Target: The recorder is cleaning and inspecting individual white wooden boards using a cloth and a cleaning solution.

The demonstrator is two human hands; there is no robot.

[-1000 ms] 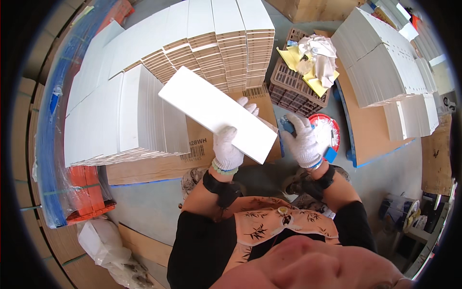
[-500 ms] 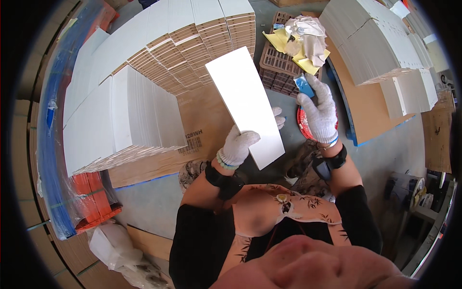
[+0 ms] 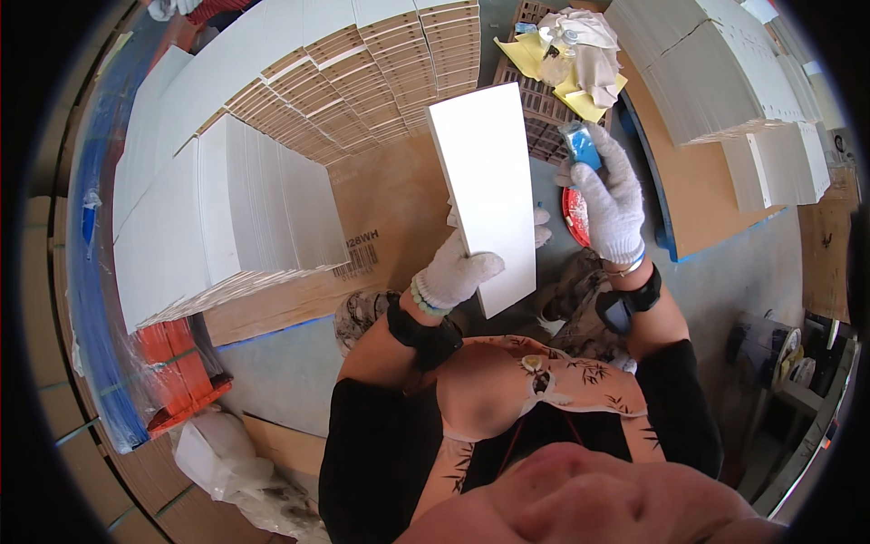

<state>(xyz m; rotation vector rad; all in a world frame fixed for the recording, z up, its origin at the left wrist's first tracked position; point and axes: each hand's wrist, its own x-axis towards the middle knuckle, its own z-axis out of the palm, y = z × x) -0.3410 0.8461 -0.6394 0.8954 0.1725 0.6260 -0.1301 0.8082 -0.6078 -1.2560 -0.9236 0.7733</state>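
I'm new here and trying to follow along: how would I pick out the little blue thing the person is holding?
Find the big stacks of flat white cards, then the single white card raised in the gloved left hand. Just right of it, the gloved right hand grips a small blue object at its fingertips. It is the only bright blue thing held, above a red round item.

Left hand (image 3: pixel 453 274): white knitted work glove, ribbed cuff. Pale green beaded bracelet (image 3: pixel 421 299) at cuff edge; below it wide black wrist strap (image 3: pixel 424 334).
Right hand (image 3: pixel 609 201): same white knitted glove. Thin bracelet at cuff; black band with dark square watch-like face (image 3: pixel 627 306) on wrist.
Upper arms: black sleeves (image 3: pixel 381 453).
Torso: peach garment (image 3: pixel 544 390), dark bamboo-leaf print.
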